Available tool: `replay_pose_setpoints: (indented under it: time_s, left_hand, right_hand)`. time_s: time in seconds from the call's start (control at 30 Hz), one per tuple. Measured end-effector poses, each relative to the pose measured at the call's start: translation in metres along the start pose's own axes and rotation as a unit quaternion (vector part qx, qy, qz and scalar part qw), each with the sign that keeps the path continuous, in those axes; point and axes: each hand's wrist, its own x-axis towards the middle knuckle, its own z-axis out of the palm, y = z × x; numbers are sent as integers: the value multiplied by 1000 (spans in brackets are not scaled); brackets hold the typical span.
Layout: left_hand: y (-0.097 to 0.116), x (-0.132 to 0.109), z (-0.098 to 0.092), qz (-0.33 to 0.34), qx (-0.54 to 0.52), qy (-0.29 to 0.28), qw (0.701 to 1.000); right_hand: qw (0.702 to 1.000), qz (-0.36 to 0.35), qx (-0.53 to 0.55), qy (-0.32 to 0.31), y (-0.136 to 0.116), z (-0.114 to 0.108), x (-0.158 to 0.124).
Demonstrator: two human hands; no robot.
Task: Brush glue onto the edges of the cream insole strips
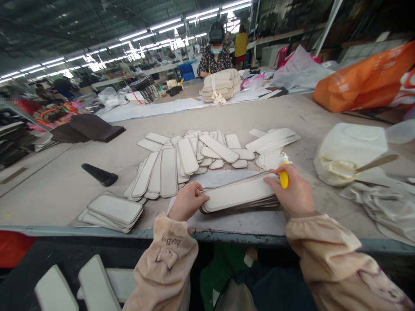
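Observation:
Both hands are at a stack of long pale panels (240, 192) with rounded corners and brown edges, near the table's front edge. My left hand (188, 201) is closed in a pinch on the stack's left end. At the right end, my right hand (295, 192) has thumb and fingers closed on the stack, and a yellow-handled tool (284, 179) is also held in that hand. The tool's working end is not clear. Under the stack lies a white sheet (233, 222). Just beyond is a loose heap of similar panels (186, 155).
A smaller panel pile (115, 207) and a black tapered object (99, 174) lie left. To the right stand a white plastic container (352, 149) with a stick, crumpled plastic (372, 201) and an orange bag (363, 82). A co-worker (215, 54) sits across, behind bundled fabric (222, 84).

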Motion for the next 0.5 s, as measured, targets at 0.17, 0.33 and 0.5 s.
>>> replay_pose_setpoints:
  time_s: [0.17, 0.33, 0.5]
  left_hand:
    - [-3, 1, 2, 5, -7, -3, 1000]
    - [-5, 3, 3, 8, -1, -12, 1000]
    - [-4, 6, 1, 9, 41, -19, 999]
  right_hand:
    - [1000, 11, -5, -9, 0, 0, 0]
    - [1000, 6, -2, -9, -2, -3, 0]
    - [998, 23, 52, -31, -5, -4, 0]
